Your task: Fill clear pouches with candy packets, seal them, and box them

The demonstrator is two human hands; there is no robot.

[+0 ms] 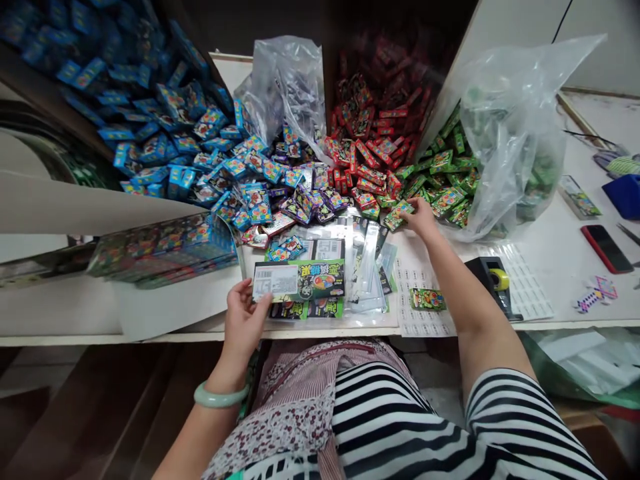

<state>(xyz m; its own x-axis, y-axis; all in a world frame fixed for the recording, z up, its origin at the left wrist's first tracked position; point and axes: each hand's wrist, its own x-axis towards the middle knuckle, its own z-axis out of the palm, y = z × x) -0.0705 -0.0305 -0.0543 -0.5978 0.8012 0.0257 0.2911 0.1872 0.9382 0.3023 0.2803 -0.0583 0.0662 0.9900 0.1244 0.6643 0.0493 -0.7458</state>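
My left hand (245,312) pinches the left end of a flat black and green printed packet (320,279) with a white label, above more such packets near the table's front edge. Further right, my right hand (420,217) has its fingers closed on a small green candy box (399,215) at the front of the green pile (447,200). Red boxes (370,160), purple packets (303,203) and blue boxes (173,150) lie heaped beside one another behind the hands. Clear plastic sleeves (367,267) lie between the hands.
A tape dispenser (495,283) and sticker sheets (425,320) lie right of centre. Farther right is a red phone (606,249). Large clear bags (515,133) stand among the piles. An open carton with printed sheets (165,247) is at the left.
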